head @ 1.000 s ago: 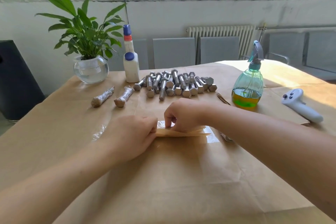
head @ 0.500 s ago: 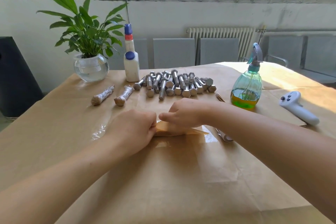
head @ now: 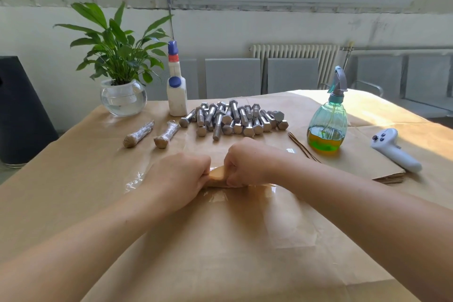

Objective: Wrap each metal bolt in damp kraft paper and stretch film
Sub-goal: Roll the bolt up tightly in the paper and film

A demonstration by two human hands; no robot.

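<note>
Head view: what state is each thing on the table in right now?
left hand: grips paper roll
right hand: grips paper roll
paper roll: brown, held between both hands
stretch film: flat under the roll
wrapped bolts: two, finished, lying apart
bare bolts: piled, unwrapped
spray bottle: upright, part full
glue bottle: upright, capped

The left hand (head: 180, 174) and right hand (head: 247, 163) cover most of the paper roll (head: 217, 176). What is inside it stays hidden.
</note>
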